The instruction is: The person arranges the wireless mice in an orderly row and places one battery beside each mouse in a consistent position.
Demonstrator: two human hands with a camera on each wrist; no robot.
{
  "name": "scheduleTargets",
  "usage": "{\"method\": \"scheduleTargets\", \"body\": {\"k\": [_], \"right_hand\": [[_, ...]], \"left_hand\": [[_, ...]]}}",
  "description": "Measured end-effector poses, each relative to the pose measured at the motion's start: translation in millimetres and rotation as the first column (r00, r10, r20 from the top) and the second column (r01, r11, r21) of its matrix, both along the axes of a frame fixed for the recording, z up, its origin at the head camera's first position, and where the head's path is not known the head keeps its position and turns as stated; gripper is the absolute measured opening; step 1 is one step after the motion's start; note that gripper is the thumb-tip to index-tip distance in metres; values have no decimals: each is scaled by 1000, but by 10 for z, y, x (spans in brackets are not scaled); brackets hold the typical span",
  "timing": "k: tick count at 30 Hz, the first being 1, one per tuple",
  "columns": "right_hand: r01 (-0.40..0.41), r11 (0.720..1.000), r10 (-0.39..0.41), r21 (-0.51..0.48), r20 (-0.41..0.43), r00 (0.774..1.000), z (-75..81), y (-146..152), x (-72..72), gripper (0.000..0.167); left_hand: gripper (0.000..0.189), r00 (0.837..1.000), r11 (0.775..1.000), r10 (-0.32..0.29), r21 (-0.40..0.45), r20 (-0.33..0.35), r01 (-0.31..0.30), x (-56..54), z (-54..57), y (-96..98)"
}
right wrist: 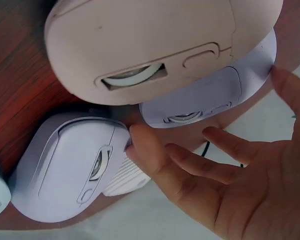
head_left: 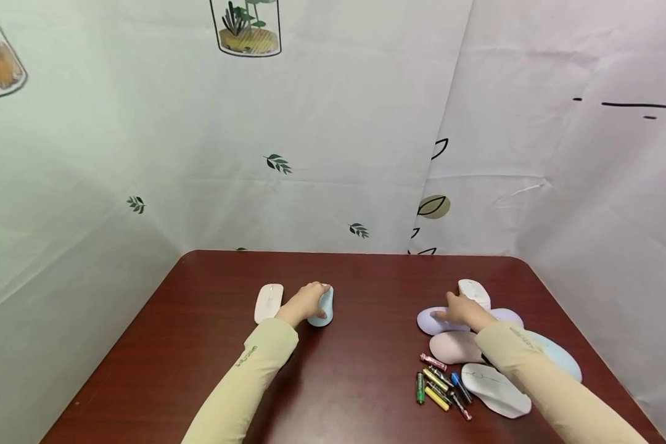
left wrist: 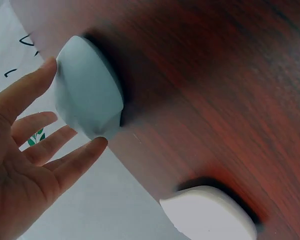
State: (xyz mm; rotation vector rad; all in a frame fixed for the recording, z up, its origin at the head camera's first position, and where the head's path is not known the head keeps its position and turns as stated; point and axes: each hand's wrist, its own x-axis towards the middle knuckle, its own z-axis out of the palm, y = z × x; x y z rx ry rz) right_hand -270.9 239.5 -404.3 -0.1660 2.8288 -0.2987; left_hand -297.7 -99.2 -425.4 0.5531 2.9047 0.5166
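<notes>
My left hand (head_left: 302, 303) pinches a light blue computer mouse (head_left: 327, 303) on the table. In the left wrist view, thumb and a fingertip touch the edges of that mouse (left wrist: 87, 87). Left of it lies an off-white mouse (head_left: 269, 302). At the right, my right hand (head_left: 463, 310) holds a lavender mouse (head_left: 426, 322), thumb at one end and a finger by the other. A second lavender mouse (right wrist: 72, 170) lies close by that finger. A beige-pink mouse (head_left: 454, 347) sits just in front. Behind the hand is a white mouse (head_left: 475, 292).
In front of the right-hand group lie several batteries (head_left: 435, 380) in a loose pile and a white mouse (head_left: 495, 390). A pale blue mouse (head_left: 560, 356) is partly behind the right sleeve. The dark red wooden table (head_left: 211, 345) meets patterned white cloth (head_left: 333, 123) at its edges.
</notes>
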Motion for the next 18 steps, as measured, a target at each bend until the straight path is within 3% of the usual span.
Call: {"method": "scheduleTargets", "body": {"k": [8, 12, 18], "right_hand": [[8, 999, -11, 46, 54, 998, 2, -99, -4, 89], [49, 998, -51, 31, 76, 996, -8, -154, 13, 102], [112, 993, -115, 45, 72, 991, -86, -222, 44, 102]], "left_hand": [[52, 994, 1000, 5, 0, -108, -5, 16, -27, 38], [53, 993, 1000, 24, -9, -120, -25, 27, -39, 40], [51, 994, 999, 11, -35, -111, -15, 52, -17, 67]]}}
